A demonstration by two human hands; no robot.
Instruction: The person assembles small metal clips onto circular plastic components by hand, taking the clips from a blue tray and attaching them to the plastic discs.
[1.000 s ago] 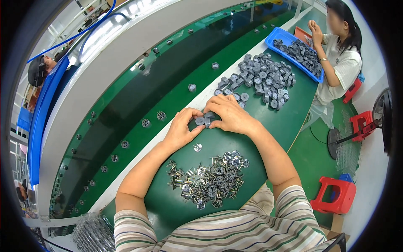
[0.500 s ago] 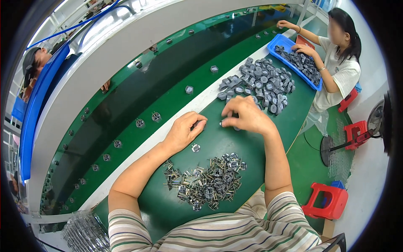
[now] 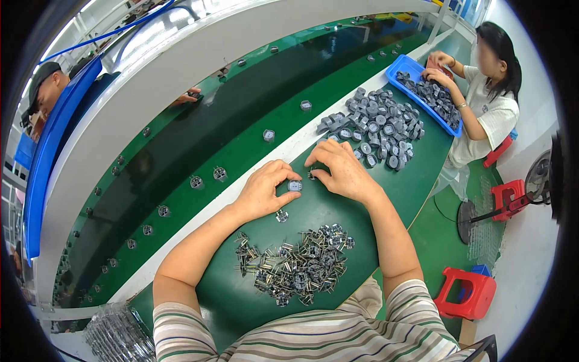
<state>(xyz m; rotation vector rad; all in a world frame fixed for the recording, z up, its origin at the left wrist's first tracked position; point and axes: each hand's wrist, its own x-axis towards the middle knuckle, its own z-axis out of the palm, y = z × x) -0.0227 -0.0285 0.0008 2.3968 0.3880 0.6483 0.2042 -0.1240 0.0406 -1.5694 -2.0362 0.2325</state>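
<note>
One grey housing (image 3: pixel 295 186) pinched in left hand (image 3: pixel 263 188) | right hand (image 3: pixel 344 172) pinching small metal part (image 3: pixel 312 174) just rightward, apparently unjoined | seemingly unworked: metal-part heap (image 3: pixel 301 263) bodyward, housing heap (image 3: pixel 386 123) beyond right hand

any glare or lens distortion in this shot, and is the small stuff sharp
Head view: black fisheye rim, the conveyor's pale side wall bowing in an arc; head view: glare on the shiny metal panel at upper left, softer sheen on the green tabletop; head view: pronged metal parts glint, while the small piece in the right hand lacks clear detail.
</note>
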